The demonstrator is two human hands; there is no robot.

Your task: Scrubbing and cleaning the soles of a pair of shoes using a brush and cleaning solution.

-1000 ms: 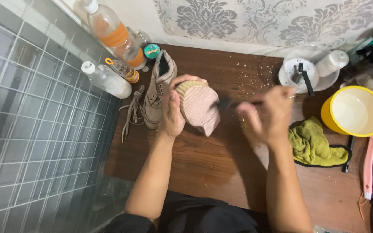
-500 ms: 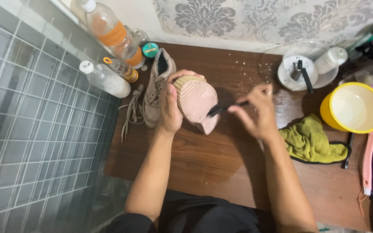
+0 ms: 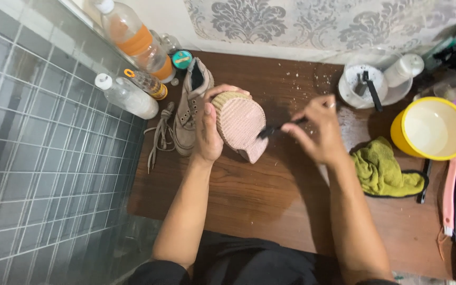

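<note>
Dark wooden table [image 3: 270, 211], grey tiled floor [image 3: 43, 174], patterned wall [image 3: 302, 24]

Two bare forearms, no sleeves reaching the wrists or elbows in view. Left hand [image 3: 208, 132] and right hand [image 3: 316, 131] without gloves; no watch or bracelet visible. Possibly a thin ring on a right-hand finger, too small to confirm. Dark, black-looking garment [image 3: 249, 264] covers the lap at bottom edge.

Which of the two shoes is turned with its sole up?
The shoe held in the left hand, whose ribbed pink sole faces the camera. The other shoe lies on the wooden table behind it, laces out, opening showing.
</note>
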